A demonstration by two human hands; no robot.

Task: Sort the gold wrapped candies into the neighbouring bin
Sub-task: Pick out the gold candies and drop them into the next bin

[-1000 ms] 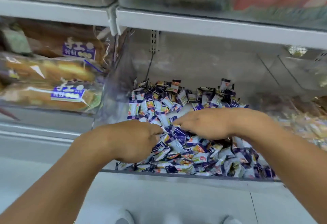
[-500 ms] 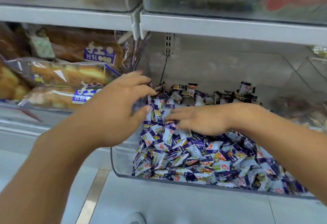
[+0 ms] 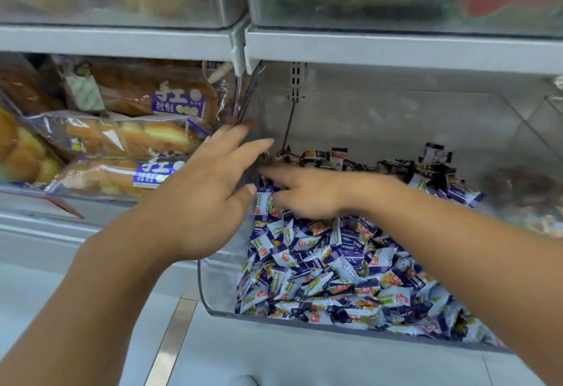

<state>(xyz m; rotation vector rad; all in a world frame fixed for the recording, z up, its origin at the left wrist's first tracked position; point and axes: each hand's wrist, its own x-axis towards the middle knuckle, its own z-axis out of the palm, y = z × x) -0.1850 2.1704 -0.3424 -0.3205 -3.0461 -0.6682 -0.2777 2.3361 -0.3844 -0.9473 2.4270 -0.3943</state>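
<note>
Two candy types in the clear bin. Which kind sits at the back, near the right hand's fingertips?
The dark-wrapped candies, heaped along the back of the clear bin. The purple-and-white candies fill the front. The right hand reaches toward the back-left corner.

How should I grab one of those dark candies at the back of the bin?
Pinch a dark candy by the wrapper end that sticks up, reaching from above with the right hand, since the clear bin is open on top and those candies stand upright on the pile at the back.
</note>
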